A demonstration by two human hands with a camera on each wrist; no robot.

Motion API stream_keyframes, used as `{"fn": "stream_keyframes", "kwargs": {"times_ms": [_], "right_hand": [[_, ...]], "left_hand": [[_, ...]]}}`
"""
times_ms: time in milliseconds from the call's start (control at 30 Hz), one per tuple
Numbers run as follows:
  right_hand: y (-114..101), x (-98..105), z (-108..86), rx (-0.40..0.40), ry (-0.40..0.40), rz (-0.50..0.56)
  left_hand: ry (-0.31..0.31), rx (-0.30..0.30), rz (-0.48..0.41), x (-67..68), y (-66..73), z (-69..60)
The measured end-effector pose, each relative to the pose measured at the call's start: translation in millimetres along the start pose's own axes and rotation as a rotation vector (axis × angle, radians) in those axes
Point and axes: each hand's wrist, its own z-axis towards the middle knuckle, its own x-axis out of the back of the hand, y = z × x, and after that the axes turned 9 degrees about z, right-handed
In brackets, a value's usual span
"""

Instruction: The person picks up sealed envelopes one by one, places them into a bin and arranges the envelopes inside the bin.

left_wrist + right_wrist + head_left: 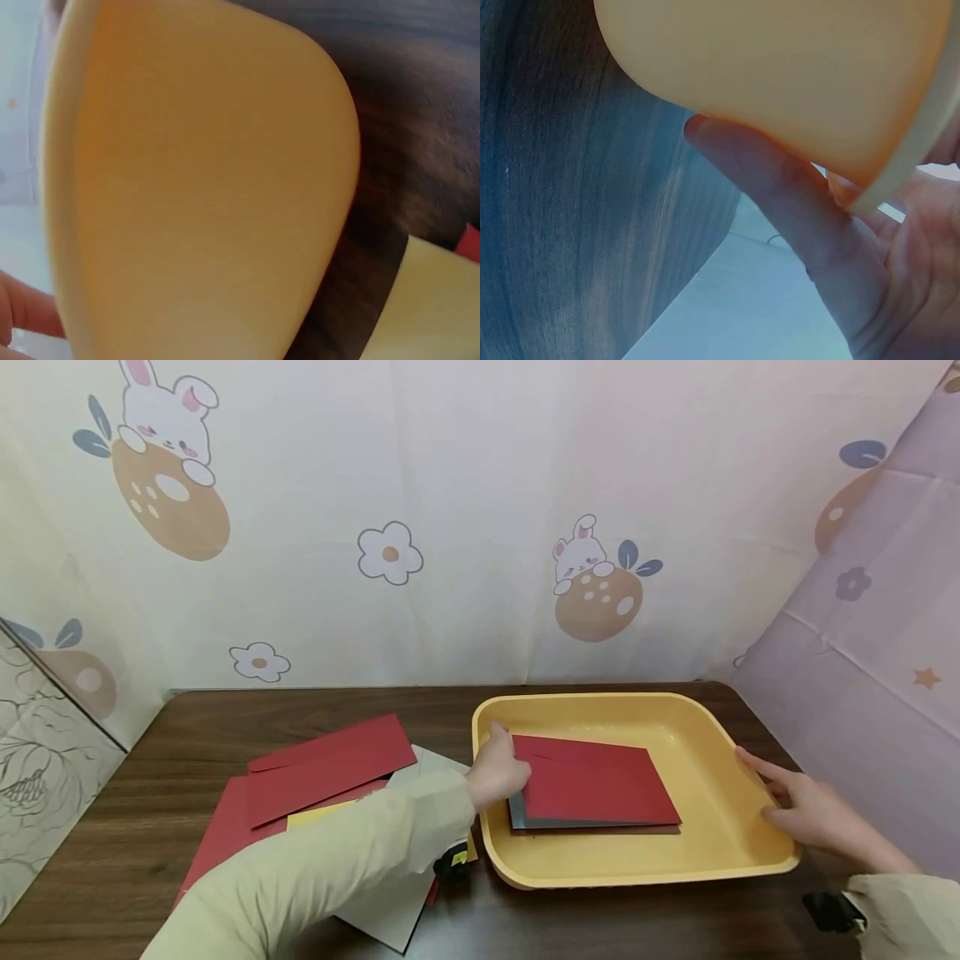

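A yellow tray stands on the dark wooden table. My left hand grips its left rim, with fingers reaching over to the inside; part of those fingers shows past the rim in the left wrist view. On the opposite side, my right hand holds the right wall. The right wrist view has one finger of it lying along the outside of the tray. Inside the tray, beside my left hand, lies a red envelope on top of grey and dark red ones.
Left of the tray, several envelopes overlap on the table: a red one on top, others red, yellow and light grey, partly under my left sleeve. Patterned curtains hang behind and at the right.
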Motion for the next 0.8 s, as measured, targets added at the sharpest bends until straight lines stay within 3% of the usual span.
{"fn": "stream_keyframes", "kwargs": {"times_ms": [233,467,633,800], "right_hand": [[0.5,0.2,1.1,0.025,0.013,-0.03],[2.0,0.3,0.9,0.033,0.018,-0.044],[1.2,1.0,1.0,0.026,0.017,-0.04],[-0.9,1.5,1.1,0.023,0.02,-0.041]], "left_hand": [[-0.074,0.037,0.187,0.5,4.7,-0.2],[-0.102,0.103,0.357,-3.0,12.7,5.4],[-0.103,0.153,0.414,-6.2,16.4,6.3],[-0.092,0.141,0.445,-6.2,16.2,2.7]]}}
